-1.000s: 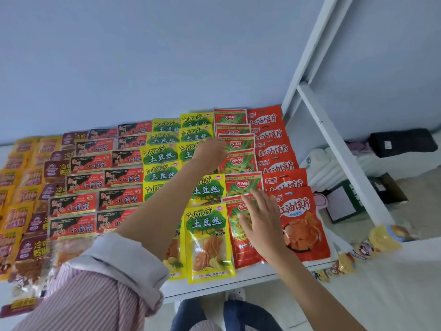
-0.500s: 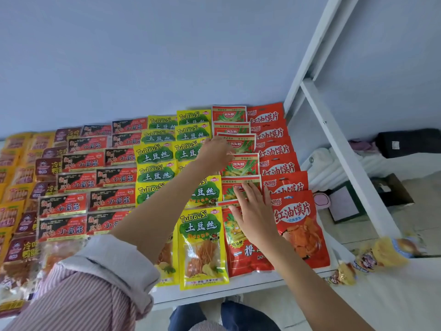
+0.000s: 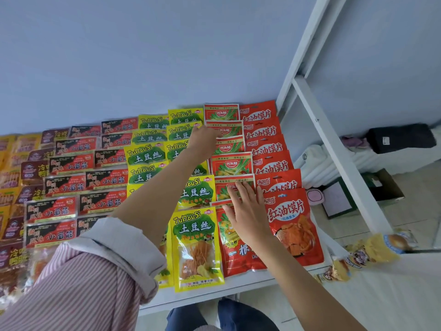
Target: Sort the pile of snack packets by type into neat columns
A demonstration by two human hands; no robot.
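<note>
— Which column are you on?

— The red-and-green packets (image 3: pixel 232 164), the overlapping run between the yellow TuDouSi column (image 3: pixel 191 194) and the red chip packets (image 3: pixel 274 163) by the table's right edge (image 3: pixel 327 256). Its long axis runs from the front edge towards the wall.

— And your hands?

— My right hand (image 3: pixel 248 218) lies flat near the front, fingers (image 3: pixel 241 194) straight and spread, pressing the nearest packets, gripping nothing. My left hand (image 3: pixel 206 139) is farther up, at the column's left side; its fingers are turned away from view, so whether they pinch a packet I cannot tell.

— Who nudges the far end?

— The left, I'd judge; it's closer.
</note>
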